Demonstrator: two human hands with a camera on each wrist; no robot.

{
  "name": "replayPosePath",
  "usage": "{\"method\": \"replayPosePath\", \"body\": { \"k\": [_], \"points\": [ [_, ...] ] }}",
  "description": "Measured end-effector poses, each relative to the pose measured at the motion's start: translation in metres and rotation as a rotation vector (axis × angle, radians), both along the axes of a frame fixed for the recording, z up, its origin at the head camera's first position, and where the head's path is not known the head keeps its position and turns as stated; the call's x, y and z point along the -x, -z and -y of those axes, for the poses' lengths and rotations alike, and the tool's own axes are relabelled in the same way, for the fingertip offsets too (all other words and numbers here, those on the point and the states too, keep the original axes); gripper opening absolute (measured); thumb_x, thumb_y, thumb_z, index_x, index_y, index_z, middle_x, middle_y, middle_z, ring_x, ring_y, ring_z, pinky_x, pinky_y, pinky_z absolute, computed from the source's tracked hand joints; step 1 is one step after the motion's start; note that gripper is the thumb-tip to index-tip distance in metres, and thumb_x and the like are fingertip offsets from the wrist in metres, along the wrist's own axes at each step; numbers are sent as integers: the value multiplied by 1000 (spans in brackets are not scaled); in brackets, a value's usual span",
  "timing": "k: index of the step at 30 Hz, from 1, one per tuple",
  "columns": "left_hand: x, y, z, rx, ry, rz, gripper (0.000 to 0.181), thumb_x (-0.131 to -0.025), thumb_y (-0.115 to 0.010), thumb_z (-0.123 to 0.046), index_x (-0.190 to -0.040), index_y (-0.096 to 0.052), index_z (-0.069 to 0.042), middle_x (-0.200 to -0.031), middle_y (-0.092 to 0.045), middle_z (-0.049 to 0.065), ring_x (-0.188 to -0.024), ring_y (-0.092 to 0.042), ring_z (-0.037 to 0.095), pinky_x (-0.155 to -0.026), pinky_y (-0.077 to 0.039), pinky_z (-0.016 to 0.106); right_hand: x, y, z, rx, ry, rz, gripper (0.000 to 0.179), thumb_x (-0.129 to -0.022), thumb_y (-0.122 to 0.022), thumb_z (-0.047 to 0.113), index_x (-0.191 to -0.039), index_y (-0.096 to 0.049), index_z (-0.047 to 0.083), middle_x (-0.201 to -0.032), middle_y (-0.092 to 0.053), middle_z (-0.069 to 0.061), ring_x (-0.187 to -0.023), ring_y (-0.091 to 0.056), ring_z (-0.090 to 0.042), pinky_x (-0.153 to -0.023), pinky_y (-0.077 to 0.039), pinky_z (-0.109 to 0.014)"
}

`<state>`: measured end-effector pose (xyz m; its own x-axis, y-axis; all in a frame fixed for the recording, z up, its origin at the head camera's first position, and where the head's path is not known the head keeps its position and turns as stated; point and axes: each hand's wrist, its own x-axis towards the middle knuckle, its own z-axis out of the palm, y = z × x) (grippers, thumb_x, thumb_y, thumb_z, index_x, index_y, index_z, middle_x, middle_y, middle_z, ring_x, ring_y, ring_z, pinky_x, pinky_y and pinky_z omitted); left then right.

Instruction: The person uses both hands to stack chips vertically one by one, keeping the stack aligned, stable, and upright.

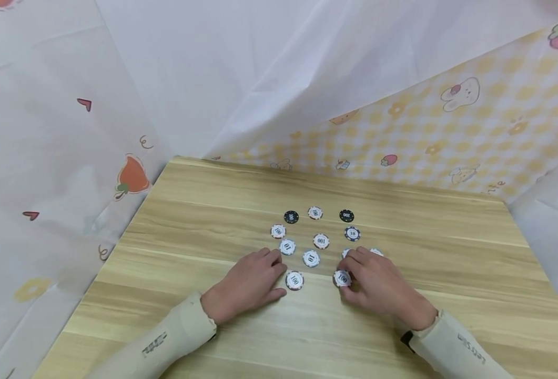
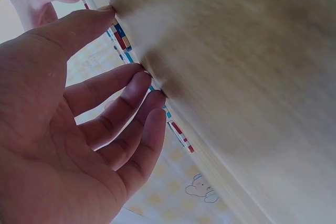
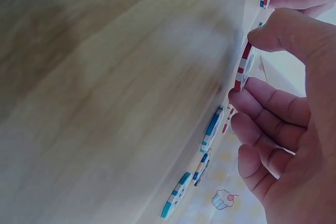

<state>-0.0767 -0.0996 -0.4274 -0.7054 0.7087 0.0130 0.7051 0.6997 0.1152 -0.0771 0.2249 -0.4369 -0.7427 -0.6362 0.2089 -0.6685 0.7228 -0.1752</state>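
Observation:
Between the thumb and index finger of my right hand (image 1: 378, 281) is a poker chip (image 1: 342, 278) marked 100, pinched by its edge; its red and white rim (image 3: 243, 69) shows in the right wrist view. My left hand (image 1: 247, 281) rests on the table, fingers bent loosely and thumb apart. Just beyond its fingertips lies another 100 chip (image 1: 295, 280), with no grip on it visible. A blue-edged 10 chip (image 1: 287, 247) is close to the left fingers. Beyond the right fingers, two light-blue-edged chips, one of them this chip (image 1: 376, 252), are partly hidden.
Several more chips lie flat and spread out: a black chip (image 1: 291, 217), another black chip (image 1: 347, 216), a dark-blue 10 chip (image 1: 352, 233) and a white 100 chip (image 1: 321, 241) among them. The wooden table (image 1: 203, 205) meets a patterned cloth (image 1: 402, 126) behind.

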Motion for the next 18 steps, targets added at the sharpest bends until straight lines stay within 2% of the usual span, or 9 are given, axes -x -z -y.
{"method": "replayPosePath", "body": {
  "k": [6,18],
  "points": [
    [0,0,0,-7,2,-5,46,-99,-83,-47,-123,-80,-8,-120,-69,6,-99,-61,21,-84,-57,35,2,1,3,14,-12,-19,26,-85,-88,29,-105,-76,16,-100,-67,8,-89,-55,-9,-73,-53,-33],
    [1,-1,-1,12,-10,9,47,-99,-82,-48,-125,-80,-9,-121,-68,5,-101,-61,20,-86,-57,35,4,-1,11,12,-16,13,28,-87,-86,32,-108,-76,17,-105,-69,7,-94,-59,-11,-77,-57,-34]
  ]
}}
